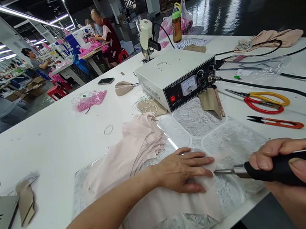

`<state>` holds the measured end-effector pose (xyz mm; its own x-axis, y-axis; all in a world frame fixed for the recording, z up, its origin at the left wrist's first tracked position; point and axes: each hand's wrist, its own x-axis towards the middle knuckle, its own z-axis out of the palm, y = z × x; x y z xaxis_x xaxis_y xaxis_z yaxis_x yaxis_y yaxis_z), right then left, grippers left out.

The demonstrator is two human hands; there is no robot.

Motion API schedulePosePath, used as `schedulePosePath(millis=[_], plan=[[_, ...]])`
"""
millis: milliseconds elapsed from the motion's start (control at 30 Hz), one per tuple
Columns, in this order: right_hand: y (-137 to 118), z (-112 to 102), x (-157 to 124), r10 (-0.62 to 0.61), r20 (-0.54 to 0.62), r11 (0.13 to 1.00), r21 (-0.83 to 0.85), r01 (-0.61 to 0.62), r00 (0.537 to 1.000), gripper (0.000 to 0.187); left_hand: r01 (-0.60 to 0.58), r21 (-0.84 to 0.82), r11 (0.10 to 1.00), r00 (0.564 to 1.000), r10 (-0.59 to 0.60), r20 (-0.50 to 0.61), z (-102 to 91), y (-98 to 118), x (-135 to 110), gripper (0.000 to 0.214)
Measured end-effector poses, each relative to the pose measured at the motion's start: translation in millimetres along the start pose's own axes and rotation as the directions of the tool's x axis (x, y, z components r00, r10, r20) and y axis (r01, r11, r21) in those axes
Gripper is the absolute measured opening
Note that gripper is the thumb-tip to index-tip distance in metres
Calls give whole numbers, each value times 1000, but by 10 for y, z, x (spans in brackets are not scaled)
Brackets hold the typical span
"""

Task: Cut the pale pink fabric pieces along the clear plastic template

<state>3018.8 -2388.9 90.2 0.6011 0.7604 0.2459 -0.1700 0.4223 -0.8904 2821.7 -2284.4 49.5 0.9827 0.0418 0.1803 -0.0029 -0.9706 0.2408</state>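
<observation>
My left hand [184, 170] lies flat with fingers spread on thin pale pink fabric [182, 205], pressing it to a clear patterned plastic sheet [229, 140]. My right hand [298, 176] is wrapped around the black handle of an ultrasonic hand tool [270, 167]. The tool's metal tip points left, close to my left fingertips at the fabric's right edge; I cannot tell whether it touches the cloth. More layers of the same fabric [142, 139] lie bunched beyond my left forearm.
A white control box [177, 73] with a dial stands behind the sheet. Yellow-and-red scissors [266, 101] and orange thread snips [276, 122] lie right of it, near black cables. Further back are a bottle [176, 26] and a phone [106, 81]. Other people work at sewing machines beyond.
</observation>
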Motion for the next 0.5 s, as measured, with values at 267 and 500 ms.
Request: schedulePosePath(millis=[267,500], plan=[[-3,-4,-13,-73,106,997,-30,76,992,8,0,-30,1000,1000,0,-1,-11,10,8,39],[-8,-5,-26,-69,113,997,-9,70,991,10,-5,-45,999,1000,4,-6,-14,9,-9,40]])
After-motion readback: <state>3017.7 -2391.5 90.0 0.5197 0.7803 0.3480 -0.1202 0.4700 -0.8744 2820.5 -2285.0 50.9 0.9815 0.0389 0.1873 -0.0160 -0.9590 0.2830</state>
